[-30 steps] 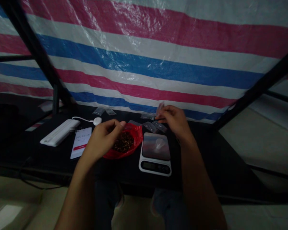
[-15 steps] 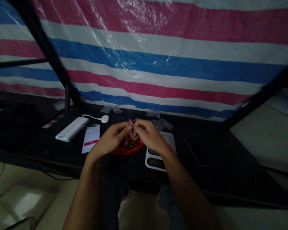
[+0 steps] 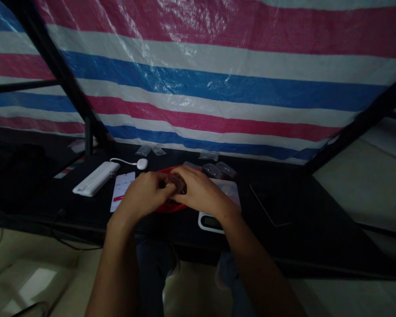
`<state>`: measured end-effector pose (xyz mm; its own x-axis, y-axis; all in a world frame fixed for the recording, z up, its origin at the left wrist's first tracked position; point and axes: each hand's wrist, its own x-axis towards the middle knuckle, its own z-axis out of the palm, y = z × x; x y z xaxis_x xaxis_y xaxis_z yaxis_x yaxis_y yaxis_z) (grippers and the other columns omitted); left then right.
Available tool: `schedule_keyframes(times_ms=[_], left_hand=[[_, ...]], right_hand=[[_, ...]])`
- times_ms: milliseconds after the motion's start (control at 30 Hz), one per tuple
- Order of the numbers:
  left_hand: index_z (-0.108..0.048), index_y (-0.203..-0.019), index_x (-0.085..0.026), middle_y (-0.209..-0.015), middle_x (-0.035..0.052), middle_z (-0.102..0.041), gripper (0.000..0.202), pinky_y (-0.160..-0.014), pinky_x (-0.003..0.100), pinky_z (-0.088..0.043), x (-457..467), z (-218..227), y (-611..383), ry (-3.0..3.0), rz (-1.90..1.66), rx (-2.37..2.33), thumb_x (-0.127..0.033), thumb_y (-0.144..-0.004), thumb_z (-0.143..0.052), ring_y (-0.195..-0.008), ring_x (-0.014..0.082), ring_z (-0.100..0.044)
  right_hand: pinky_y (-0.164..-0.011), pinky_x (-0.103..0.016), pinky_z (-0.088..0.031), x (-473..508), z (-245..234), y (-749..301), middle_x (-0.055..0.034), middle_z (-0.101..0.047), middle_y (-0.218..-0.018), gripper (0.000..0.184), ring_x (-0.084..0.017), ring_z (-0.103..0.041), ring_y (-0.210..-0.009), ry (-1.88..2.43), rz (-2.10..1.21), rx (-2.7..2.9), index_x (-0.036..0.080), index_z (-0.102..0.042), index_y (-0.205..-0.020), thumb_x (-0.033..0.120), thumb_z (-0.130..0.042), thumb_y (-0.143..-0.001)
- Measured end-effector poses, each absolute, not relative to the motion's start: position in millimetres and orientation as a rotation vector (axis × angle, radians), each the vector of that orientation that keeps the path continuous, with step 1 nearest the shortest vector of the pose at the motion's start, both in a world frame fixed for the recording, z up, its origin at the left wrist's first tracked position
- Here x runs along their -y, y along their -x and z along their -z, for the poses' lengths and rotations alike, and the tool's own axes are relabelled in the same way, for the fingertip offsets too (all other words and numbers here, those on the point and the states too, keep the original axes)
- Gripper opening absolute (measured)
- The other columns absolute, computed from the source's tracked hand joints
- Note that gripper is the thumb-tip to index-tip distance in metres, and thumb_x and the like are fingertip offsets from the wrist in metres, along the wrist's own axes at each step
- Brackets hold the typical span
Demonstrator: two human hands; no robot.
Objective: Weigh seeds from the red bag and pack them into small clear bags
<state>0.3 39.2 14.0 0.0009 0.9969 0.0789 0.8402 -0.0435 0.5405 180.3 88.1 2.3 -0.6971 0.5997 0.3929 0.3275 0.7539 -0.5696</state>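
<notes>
Over the red bowl (image 3: 172, 208), both my hands meet around a dark, partly covered small plastic bag (image 3: 177, 182). My left hand (image 3: 149, 191) is closed, with its thumb pressing against the near side of the bag. From the other side my right hand (image 3: 198, 187) curls its fingers over the bag. Brownish bits show between the fingers, but I cannot tell if they lie in the bag or in the bowl behind. The hands hide most of the bowl. My right forearm passes over part of a white digital scale (image 3: 211, 222).
Several small clear bags (image 3: 212, 170) lie behind the bowl and scale. On the left are a phone (image 3: 119, 193) with a lit screen, a white power bank (image 3: 95, 178) and a white round puck (image 3: 142, 164) on a cable. A dark tablet-like slab (image 3: 270, 204) lies right.
Both hands have closed further around the bag and come lower over the bowl, covering its brown contents. The right hand has turned more across the bag. The view has shifted slightly.
</notes>
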Motion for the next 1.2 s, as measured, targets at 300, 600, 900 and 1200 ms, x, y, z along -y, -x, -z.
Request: schedule_keyframes(times_ms=[300,600,900,1200], left_hand=[[-0.06,-0.071,-0.02,-0.068,-0.0006,-0.064,0.031,-0.061,0.029,-0.039,-37.0,-14.3,11.9,-1.888,-0.861,-1.708,-0.043,-0.091,-0.05,-0.065,0.0181,-0.058],[-0.072,-0.11,-0.024,-0.113,0.0081,-0.077,0.052,-0.096,0.04,-0.057,-47.6,14.3,33.7,-1.403,-1.018,-1.371,-0.067,-0.083,-0.069,-0.105,0.0295,-0.071],[-0.068,-0.113,-0.018,-0.114,0.0108,-0.077,0.068,-0.098,0.043,-0.058,-55.0,20.2,42.1,-1.32,-1.255,-1.49,-0.061,-0.064,-0.088,-0.106,0.03,-0.073],[-0.074,-0.117,-0.015,-0.116,0.0132,-0.079,0.054,-0.096,0.04,-0.058,-58.5,8.0,21.2,-1.59,-1.179,-1.837,-0.052,-0.078,-0.075,-0.106,0.0299,-0.075]], right_hand=[[-0.081,-0.029,-0.05,-101.8,6.1,-182.5,-0.0049,-0.076,-0.109,0.038,-0.018,-0.07,-0.094,0.694,-0.759,2.317,0.02,-0.069,-0.118,0.02,-0.083,-0.083],[-0.085,-0.033,-0.057,-115.1,31.4,-164.9,-0.004,-0.075,-0.103,0.044,-0.018,-0.071,-0.092,0.642,-1.049,1.776,0.022,-0.07,-0.121,0.038,-0.084,-0.082],[-0.09,-0.037,-0.055,-119.2,41.8,-167.5,-0.0058,-0.071,-0.11,0.045,-0.02,-0.069,-0.099,0.802,-0.849,2.104,0.019,-0.065,-0.111,0.025,-0.09,-0.074],[-0.105,-0.046,-0.049,-108.5,48.0,-157.7,-0.0183,-0.068,-0.134,0.059,-0.032,-0.063,-0.128,1.003,-0.452,2.369,0.015,-0.058,-0.134,0.032,-0.083,-0.083]])
